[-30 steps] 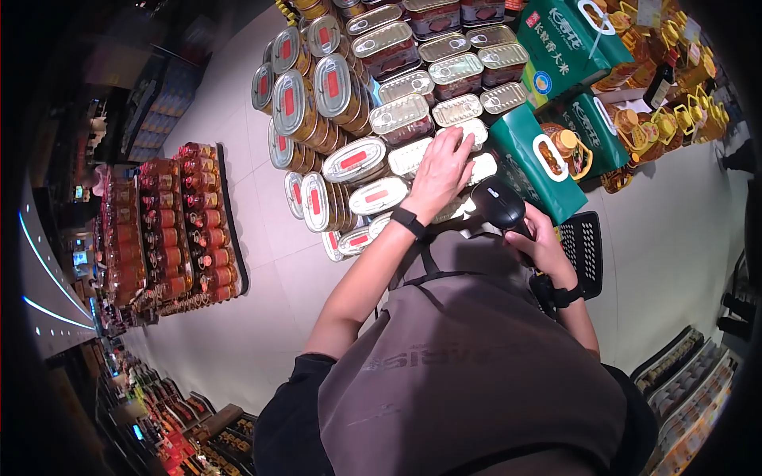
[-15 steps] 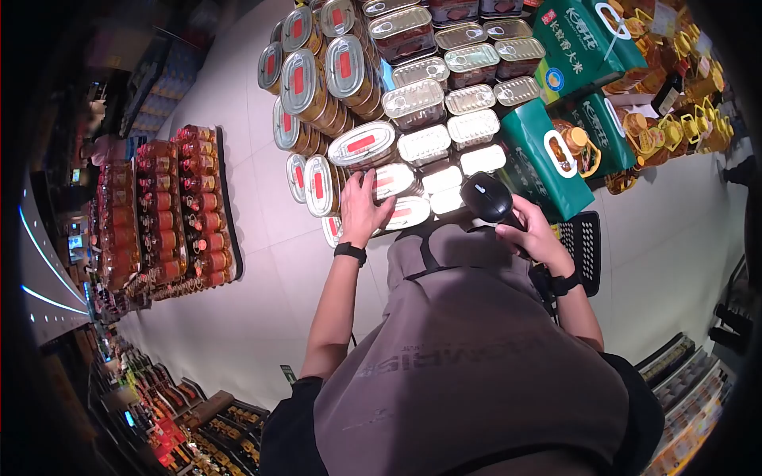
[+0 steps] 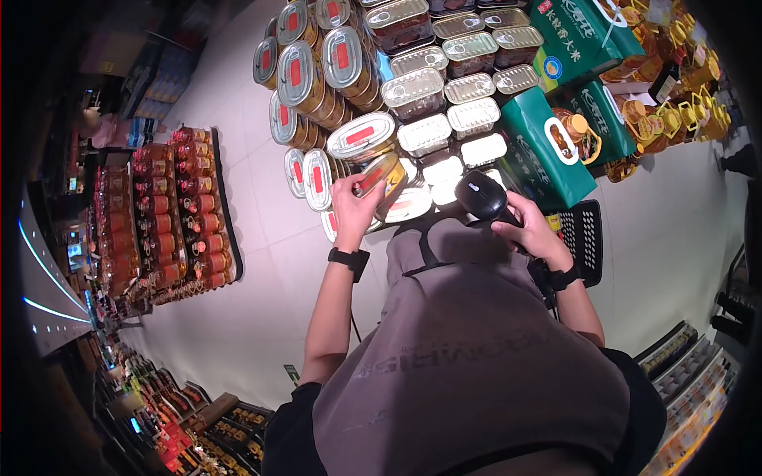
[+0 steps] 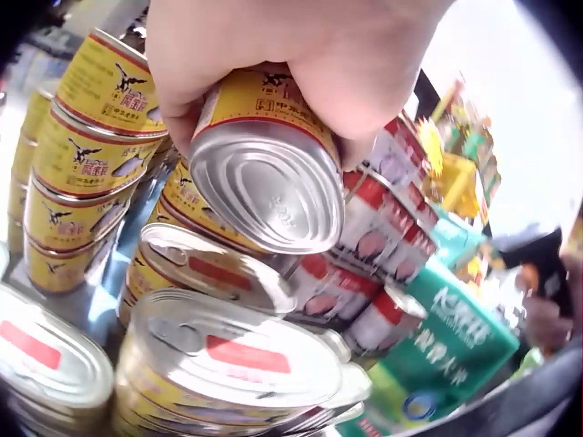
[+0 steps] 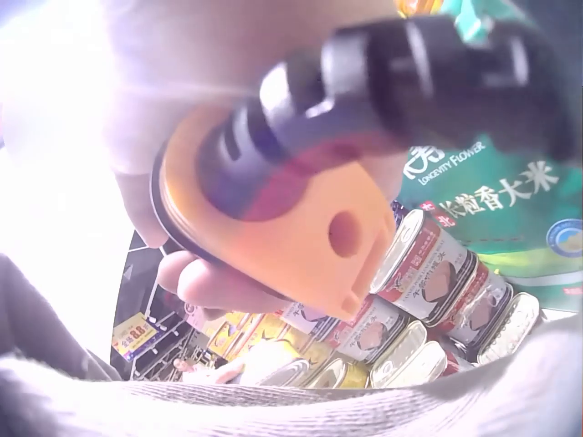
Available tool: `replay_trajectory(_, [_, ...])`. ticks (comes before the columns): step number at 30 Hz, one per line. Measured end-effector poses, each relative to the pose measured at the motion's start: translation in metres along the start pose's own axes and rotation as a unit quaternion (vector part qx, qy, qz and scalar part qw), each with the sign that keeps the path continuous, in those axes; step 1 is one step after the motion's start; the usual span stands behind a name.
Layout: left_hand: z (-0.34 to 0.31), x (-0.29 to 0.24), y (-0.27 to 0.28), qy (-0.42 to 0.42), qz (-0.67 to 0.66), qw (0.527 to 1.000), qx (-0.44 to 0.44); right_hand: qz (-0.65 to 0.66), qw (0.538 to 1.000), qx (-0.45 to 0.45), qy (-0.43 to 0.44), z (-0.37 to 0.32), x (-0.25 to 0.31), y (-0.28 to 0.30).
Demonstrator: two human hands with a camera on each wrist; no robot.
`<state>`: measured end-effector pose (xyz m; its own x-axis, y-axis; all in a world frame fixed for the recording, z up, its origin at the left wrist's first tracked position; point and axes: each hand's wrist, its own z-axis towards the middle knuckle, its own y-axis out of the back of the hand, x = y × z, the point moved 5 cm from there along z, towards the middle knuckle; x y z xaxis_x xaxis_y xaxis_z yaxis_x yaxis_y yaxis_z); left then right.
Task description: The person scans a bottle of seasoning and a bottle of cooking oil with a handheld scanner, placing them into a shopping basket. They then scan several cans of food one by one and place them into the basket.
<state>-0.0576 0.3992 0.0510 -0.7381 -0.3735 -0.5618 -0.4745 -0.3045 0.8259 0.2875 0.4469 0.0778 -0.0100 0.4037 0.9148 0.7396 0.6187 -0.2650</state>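
My left hand [image 3: 355,213] grips an oval yellow can [image 3: 382,176], tilted and lifted over the stacked cans at the near left of the pile. In the left wrist view the can's bare silver end [image 4: 271,189] faces the camera, with fingers and thumb around its sides. Below it stand stacks of oval cans with red labels on their lids [image 4: 239,353]. My right hand [image 3: 533,232] holds a black handheld scanner [image 3: 482,196] above the near edge of the rectangular cans. In the right wrist view the handle's orange base [image 5: 310,237] sticks out of that hand.
Green rice bags [image 3: 548,151] with white handles stand right of the cans, with oil bottles [image 3: 671,119] behind them. A black perforated rack [image 3: 587,242] is near my right wrist. Bottle stacks [image 3: 167,214] stand on the floor at left.
My left hand has moved left from the rectangular cans to the oval ones, and has taken hold of one and raised it, tilted. The right hand still holds the scanner.
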Motion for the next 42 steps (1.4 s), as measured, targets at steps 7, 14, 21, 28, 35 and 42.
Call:
replay_trajectory(7, [-0.020, 0.021, -0.013, 0.230, -0.411, 0.873, 0.126, -0.018, 1.000, 0.020, -0.017, 0.005, -0.010, -0.002])
replay_trajectory(14, [-0.046, -0.009, -0.036, 0.382, -0.659, 0.602, 0.242, -0.081, 0.993, 0.072, -0.038, 0.021, 0.008, -0.019])
replay_trajectory(21, [-0.062, -0.019, -0.059, 0.350, -0.715, 0.503, 0.336, -0.163, 0.978, 0.124, 0.044, 0.027, 0.005, -0.027])
replay_trajectory(28, [-0.058, -0.025, -0.059, 0.351, -0.720, 0.503, 0.325, -0.146, 0.979, 0.142, 0.016, 0.016, 0.025, -0.037])
replay_trajectory(35, [-0.064, -0.038, -0.056, 0.411, -0.728, 0.492, 0.242, -0.177, 0.962, 0.158, 0.133, 0.011, 0.030, -0.056])
replay_trajectory(42, [-0.068, -0.007, -0.073, 0.365, -0.761, 0.447, 0.296, -0.200, 0.961, 0.174, 0.083, 0.003, 0.025, -0.060])
